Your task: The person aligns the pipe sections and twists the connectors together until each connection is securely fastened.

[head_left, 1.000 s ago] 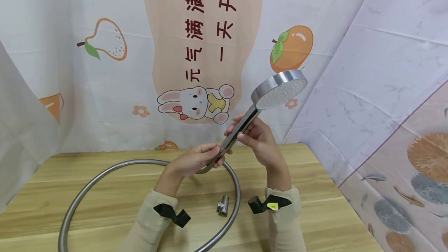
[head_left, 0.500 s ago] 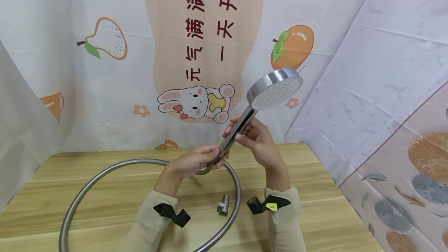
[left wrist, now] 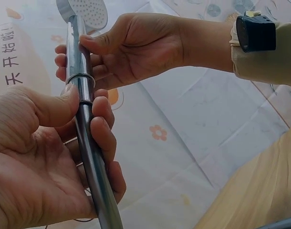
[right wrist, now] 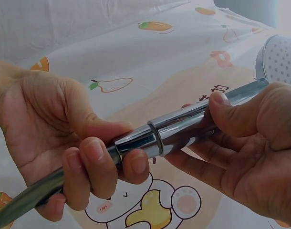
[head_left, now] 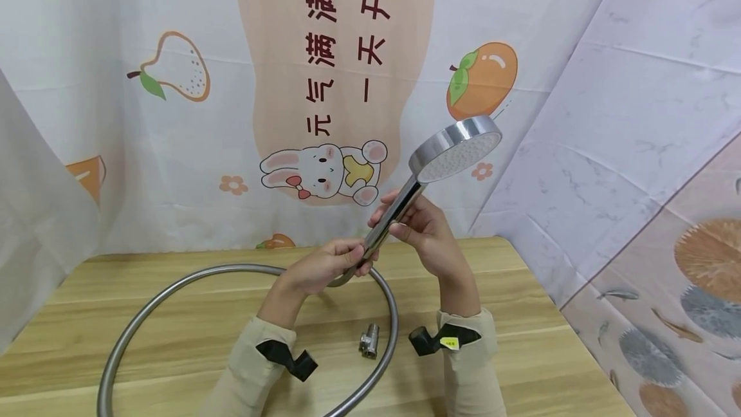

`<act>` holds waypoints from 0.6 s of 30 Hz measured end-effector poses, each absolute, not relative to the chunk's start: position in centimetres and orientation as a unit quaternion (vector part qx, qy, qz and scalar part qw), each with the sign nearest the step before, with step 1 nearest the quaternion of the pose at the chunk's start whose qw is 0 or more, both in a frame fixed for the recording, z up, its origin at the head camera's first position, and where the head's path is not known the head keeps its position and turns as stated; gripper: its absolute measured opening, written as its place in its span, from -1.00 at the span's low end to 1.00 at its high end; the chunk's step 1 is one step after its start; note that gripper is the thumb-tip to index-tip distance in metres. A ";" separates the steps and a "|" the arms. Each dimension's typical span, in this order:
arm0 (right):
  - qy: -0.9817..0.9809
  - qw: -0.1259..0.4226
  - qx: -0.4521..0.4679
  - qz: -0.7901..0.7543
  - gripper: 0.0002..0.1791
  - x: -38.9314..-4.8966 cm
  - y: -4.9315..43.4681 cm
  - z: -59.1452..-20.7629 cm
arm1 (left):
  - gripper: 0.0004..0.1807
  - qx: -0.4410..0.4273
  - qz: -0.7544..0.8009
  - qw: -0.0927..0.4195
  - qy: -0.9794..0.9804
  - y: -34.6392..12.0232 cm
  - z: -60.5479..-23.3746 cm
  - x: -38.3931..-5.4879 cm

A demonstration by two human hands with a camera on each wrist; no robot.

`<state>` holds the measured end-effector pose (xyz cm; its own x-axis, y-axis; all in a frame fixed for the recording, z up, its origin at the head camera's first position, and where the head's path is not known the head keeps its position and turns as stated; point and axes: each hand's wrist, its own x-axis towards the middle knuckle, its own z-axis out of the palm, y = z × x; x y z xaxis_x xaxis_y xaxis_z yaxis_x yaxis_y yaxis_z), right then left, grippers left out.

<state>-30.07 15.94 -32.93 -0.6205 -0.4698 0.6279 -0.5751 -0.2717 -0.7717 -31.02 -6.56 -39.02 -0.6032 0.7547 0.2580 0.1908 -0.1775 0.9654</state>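
Note:
A chrome shower head [head_left: 457, 148] with a white nozzle face is held tilted above the table, its face turned to the lower right. My right hand [head_left: 431, 233] grips its handle [head_left: 395, 211] between thumb and fingers. Lower down, my left hand [head_left: 324, 267] pinches the hose's metal connector [right wrist: 138, 143], fingers curled round it and the hose end. In the right wrist view the connector sits against the handle's end; how far the thread goes in is hidden. The grey shower hose [head_left: 124, 333] loops down from my left hand onto the table.
Inside the hose loop a small chrome valve fitting [head_left: 368, 341] lies on the wooden table [head_left: 538, 352]. A printed cloth [head_left: 191, 121] hangs behind the table, and another [head_left: 654, 230] hangs at the right. Black wrist mounts [head_left: 446, 338] sit on both sleeves.
The shower head has shifted slightly left since a second ago, along with my right hand. My left hand keeps its place at the connector, and the hose and valve fitting lie as before.

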 end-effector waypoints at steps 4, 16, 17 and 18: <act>-0.604 0.047 0.431 0.669 -0.67 -30.1 15.9 -32.9 | -0.52 0.373 0.666 0.206 0.613 -6.4 -38.9 -30.8; -0.598 0.063 0.418 0.681 -0.69 -30.1 15.5 -33.0 | -0.50 0.314 0.680 0.164 0.642 -5.9 -38.9 -30.5; -0.600 0.064 0.415 0.681 -0.68 -30.1 15.5 -33.0 | -0.49 0.311 0.681 0.161 0.643 -5.8 -38.9 -30.5; -0.601 0.065 0.410 0.682 -0.68 -30.1 15.4 -33.0 | -0.48 0.308 0.682 0.158 0.644 -5.8 -38.9 -30.5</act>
